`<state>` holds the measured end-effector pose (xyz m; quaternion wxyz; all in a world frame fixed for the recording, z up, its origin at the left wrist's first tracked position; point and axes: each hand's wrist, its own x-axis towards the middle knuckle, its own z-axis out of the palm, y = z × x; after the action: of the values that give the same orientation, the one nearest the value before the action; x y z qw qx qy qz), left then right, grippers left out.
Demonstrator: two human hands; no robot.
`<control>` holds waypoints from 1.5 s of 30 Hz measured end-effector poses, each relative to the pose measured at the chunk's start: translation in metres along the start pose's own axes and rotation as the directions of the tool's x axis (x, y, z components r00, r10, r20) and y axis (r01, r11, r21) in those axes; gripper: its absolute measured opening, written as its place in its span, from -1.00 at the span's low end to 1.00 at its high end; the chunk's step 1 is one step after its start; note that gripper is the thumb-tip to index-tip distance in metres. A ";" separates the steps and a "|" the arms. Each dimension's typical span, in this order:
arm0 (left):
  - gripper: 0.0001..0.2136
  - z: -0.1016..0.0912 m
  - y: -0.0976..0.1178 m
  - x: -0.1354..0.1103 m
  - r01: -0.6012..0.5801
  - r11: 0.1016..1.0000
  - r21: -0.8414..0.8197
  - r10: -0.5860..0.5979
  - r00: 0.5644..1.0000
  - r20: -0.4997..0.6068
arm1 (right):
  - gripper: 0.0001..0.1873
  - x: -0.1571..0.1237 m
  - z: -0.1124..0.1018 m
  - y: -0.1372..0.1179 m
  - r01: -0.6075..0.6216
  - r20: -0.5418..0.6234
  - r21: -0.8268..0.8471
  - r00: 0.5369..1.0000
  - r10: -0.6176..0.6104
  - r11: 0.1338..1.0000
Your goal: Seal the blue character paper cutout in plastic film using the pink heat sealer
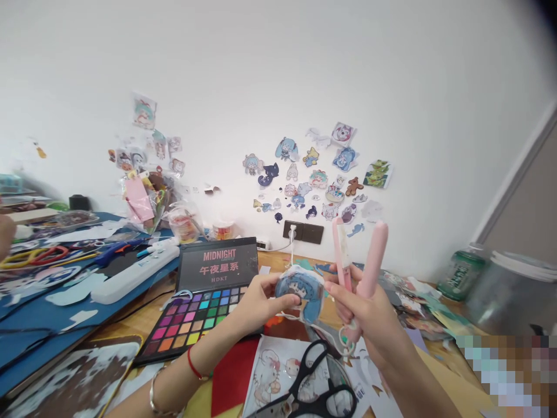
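Observation:
My left hand (261, 296) pinches a flat cutout (300, 290) with a blue-haired cartoon figure on it, thumb on its front. In my right hand (365, 313) is a pink mini hair straightener (372, 261), its two arms spread apart and pointing up. A white cord trails from its lower end. The right fingertips come up close to the cutout's right edge; whether they touch it I cannot tell. Below both hands lie black-handled scissors (304, 386) on a sheet with cartoon drawings (265, 377).
An eyeshadow palette (195, 322) stands with its lid up at left. Beyond it, a white power strip (134, 270) lies on a blue surface (26, 348). Paper scraps (418, 307), a green bottle (461, 270) and a clear bucket (500, 296) sit at right. Stickers (319, 177) cover the wall.

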<state>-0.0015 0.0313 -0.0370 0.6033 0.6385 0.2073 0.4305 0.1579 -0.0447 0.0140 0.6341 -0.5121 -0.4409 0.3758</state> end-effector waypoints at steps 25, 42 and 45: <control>-0.85 -0.003 0.019 -0.010 -0.139 0.990 0.014 0.138 0.989 0.049 | -0.77 -0.025 -0.008 -0.020 0.045 0.166 -0.070 0.986 -0.033 0.997; -0.87 -0.005 0.045 -0.028 -0.103 0.976 0.192 0.107 0.994 -0.006 | -0.72 -0.035 -0.018 -0.029 0.287 0.231 -0.359 0.949 -0.213 0.888; -0.91 -0.002 0.046 -0.029 -0.088 0.978 0.189 0.094 0.995 -0.024 | -0.72 -0.034 -0.020 -0.028 0.305 0.242 -0.372 0.944 -0.226 0.877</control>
<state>-0.0308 0.0013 -0.0024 0.5165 0.6942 0.2276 0.4466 0.1666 -0.0878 0.0337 0.5149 -0.5280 -0.6340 0.2330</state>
